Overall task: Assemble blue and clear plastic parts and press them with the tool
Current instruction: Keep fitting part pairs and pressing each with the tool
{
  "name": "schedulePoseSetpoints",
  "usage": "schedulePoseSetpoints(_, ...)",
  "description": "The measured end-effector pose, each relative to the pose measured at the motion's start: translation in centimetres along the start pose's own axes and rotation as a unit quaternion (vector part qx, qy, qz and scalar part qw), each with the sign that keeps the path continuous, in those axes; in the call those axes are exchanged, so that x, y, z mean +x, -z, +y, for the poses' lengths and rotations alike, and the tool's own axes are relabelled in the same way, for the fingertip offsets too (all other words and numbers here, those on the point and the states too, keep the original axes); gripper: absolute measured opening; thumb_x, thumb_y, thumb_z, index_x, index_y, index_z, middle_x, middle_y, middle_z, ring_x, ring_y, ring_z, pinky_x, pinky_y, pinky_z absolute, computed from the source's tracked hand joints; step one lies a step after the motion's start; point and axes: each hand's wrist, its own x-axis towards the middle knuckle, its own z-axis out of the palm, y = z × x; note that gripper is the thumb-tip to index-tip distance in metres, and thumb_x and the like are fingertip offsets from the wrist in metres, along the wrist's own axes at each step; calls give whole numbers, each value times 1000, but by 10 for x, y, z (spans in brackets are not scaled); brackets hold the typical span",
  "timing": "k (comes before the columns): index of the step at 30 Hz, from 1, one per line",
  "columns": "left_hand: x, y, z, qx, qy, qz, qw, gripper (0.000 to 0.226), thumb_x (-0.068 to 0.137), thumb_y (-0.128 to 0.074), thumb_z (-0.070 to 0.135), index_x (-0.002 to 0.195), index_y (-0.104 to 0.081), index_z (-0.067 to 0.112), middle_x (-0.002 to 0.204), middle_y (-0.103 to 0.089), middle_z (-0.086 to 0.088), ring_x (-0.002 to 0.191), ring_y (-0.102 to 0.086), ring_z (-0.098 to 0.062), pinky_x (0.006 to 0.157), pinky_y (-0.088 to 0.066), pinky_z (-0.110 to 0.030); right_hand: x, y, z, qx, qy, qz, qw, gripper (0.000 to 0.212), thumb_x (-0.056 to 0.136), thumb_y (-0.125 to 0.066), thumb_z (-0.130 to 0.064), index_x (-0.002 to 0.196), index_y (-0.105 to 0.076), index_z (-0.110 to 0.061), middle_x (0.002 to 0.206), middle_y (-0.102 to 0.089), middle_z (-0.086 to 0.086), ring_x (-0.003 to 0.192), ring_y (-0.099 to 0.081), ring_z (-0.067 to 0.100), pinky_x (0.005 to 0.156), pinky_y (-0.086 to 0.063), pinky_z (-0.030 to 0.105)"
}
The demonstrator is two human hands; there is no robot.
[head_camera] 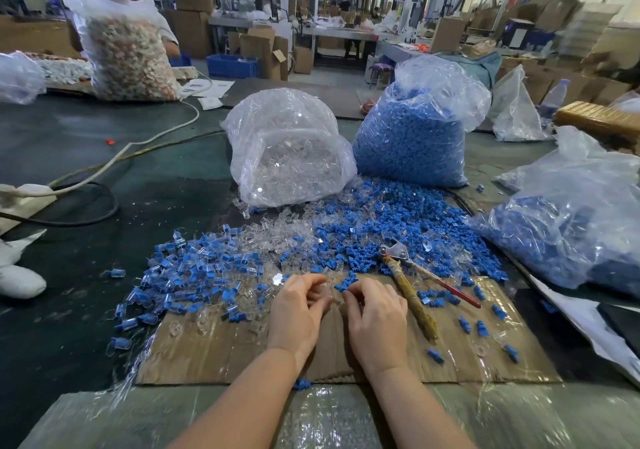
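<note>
Across the whole frame runs a dark green worktable point(86, 275). At upper centre stand two big plastic bags side by side: a bag of clear parts point(287, 150) on the left and a bag of blue parts point(412, 136) on the right, with a third bag of blue pieces point(568, 226) slumped at the right edge. Below them, a loose heap of blue parts point(398, 230) and clear parts point(277, 230) spreads toward a flat cardboard sheet point(214, 351) at lower centre. Left of centre lies a scatter of assembled blue-and-clear pieces point(194, 275). On the cardboard's right side rests the pressing tool point(408, 275), tilted, with one wrapped handle and one red handle, untouched. At centre bottom the two hands sit close together, fingers curled inward. The left hand point(298, 306) seems to pinch a clear piece, though that is hard to make out; the right hand point(377, 313) pinches a small blue part point(346, 283) at its fingertips.
</note>
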Motion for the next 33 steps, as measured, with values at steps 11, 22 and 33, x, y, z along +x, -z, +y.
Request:
schedulePoseSetpoints(11, 1, 4, 1, -59, 46, -4, 997, 15, 87, -61, 12, 91, -65, 26, 83, -65, 12, 79, -60, 2, 68, -46, -6, -1, 4, -3, 20, 26, -23, 999, 11, 84, -66, -18, 75, -60, -15, 75, -61, -5, 76, -54, 18, 72, -35, 33)
schedulePoseSetpoints(22, -2, 6, 2, -70, 31, -34, 996, 23, 85, -63, 7, 89, -63, 30, 87, -65, 15, 84, -59, 4, 75, -46, -6, -2, 3, -4, 6, 24, -31, 999, 16, 77, -70, -18, 66, -58, -15, 66, -60, -2, 69, -55, 21, 71, -36, 35)
schedulePoseSetpoints(33, -3, 7, 0, -93, 40, -52, 994, 27, 85, -62, 3, 85, -62, 30, 86, -65, 10, 83, -60, 1, 72, -45, -4, -4, 4, -5, -1, 53, -18, 998, 16, 74, -77, -15, 66, -62, -15, 64, -63, -4, 65, -58, 19, 70, -38, 34)
